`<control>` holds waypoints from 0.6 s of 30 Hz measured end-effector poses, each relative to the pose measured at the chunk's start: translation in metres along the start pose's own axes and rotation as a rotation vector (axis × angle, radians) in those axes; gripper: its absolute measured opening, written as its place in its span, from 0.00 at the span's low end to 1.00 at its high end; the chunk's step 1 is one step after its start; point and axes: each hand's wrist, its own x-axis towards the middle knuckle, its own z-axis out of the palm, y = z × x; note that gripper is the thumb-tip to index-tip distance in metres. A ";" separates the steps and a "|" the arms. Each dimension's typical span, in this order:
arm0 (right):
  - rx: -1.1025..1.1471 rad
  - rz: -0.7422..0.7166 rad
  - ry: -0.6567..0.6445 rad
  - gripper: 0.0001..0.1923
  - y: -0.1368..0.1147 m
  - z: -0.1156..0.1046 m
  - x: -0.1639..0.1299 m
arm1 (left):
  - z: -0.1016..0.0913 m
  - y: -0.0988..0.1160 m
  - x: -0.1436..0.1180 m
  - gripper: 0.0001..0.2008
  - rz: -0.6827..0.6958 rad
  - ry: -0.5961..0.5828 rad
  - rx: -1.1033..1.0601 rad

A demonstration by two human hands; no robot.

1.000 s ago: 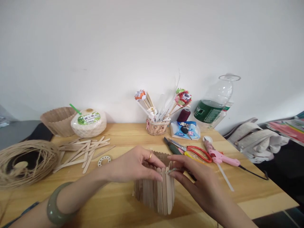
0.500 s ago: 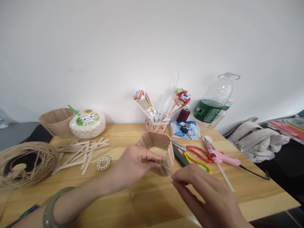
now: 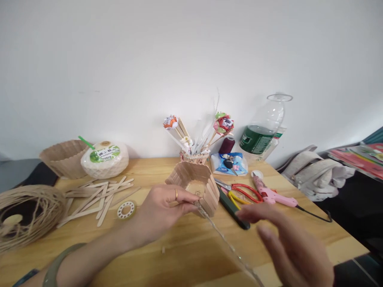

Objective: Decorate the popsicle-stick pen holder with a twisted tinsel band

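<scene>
A small basket made of wooden craft sticks (image 3: pixel 211 193) stands on the table in front of me, its inside visible. My left hand (image 3: pixel 167 205) is at its near rim, thumb and forefinger pinched on the end of a thin, glittery silver cord (image 3: pixel 223 235). From there the cord runs down to the lower right and out of the frame. My right hand (image 3: pixel 287 239) hovers to the right of the cord, blurred, its thumb and fingers apart with nothing seen between them.
Craft sticks (image 3: pixel 101 195), a tape roll (image 3: pixel 126 209) and a twine coil (image 3: pixel 30 215) lie left. Behind are a wrapped coconut (image 3: pixel 104 159) and a pot of paper flowers (image 3: pixel 194 157). Scissors (image 3: pixel 245 191), a green-handled tool (image 3: pixel 233 209) and a pink glue gun (image 3: pixel 273 195) lie right.
My right hand has let go of the cord and moved right and down, its fingers opening. More of the cord shows now. My left hand keeps its pinch by the basket.
</scene>
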 end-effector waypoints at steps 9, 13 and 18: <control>-0.786 0.391 -0.373 0.18 0.177 -0.002 -0.047 | -0.002 0.000 0.000 0.06 0.035 -0.031 0.041; -0.710 0.375 -0.444 0.16 0.204 0.008 -0.067 | -0.001 0.000 0.001 0.06 0.021 -0.051 0.032; -0.635 0.405 -0.380 0.07 0.211 0.012 -0.073 | 0.001 0.000 0.000 0.07 0.000 -0.069 0.001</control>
